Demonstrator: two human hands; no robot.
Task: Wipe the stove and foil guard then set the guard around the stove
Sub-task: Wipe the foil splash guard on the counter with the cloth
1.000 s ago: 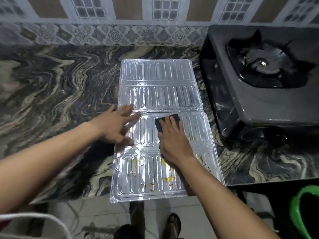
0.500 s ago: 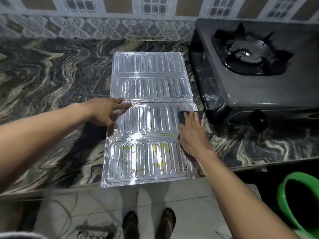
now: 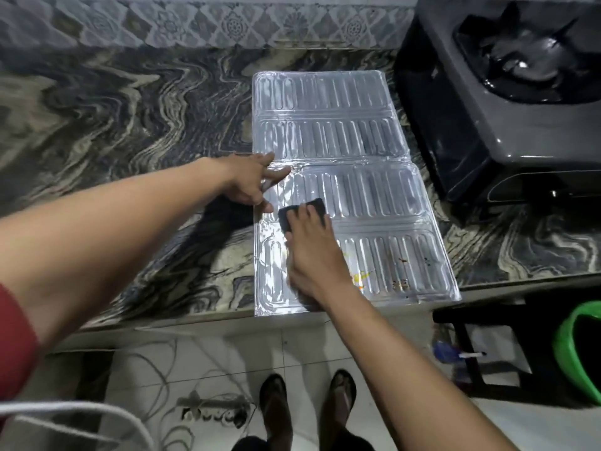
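The silver ribbed foil guard [image 3: 344, 131] lies flat on the marble counter, its near edge overhanging the counter's front. Yellow and brown stains show on its nearest panel. My right hand [image 3: 313, 252] presses a dark cloth [image 3: 302, 211] flat on the guard's left side, fingers spread over it. My left hand [image 3: 252, 182] rests on the guard's left edge at the middle fold, fingers apart, pinning it down. The dark grey single-burner stove [image 3: 507, 118] stands just to the right of the guard.
The patterned marble counter [image 3: 113, 125] stretches left, backed by a tiled wall. Below the counter edge are a white tiled floor, cables and a power strip [image 3: 211, 415], my feet in sandals, a dark stool [image 3: 481, 320] and a green bucket [image 3: 572, 346] at the right.
My right hand slid the cloth from the guard's right edge near the stove across to its left side. My left hand stays on the left edge.
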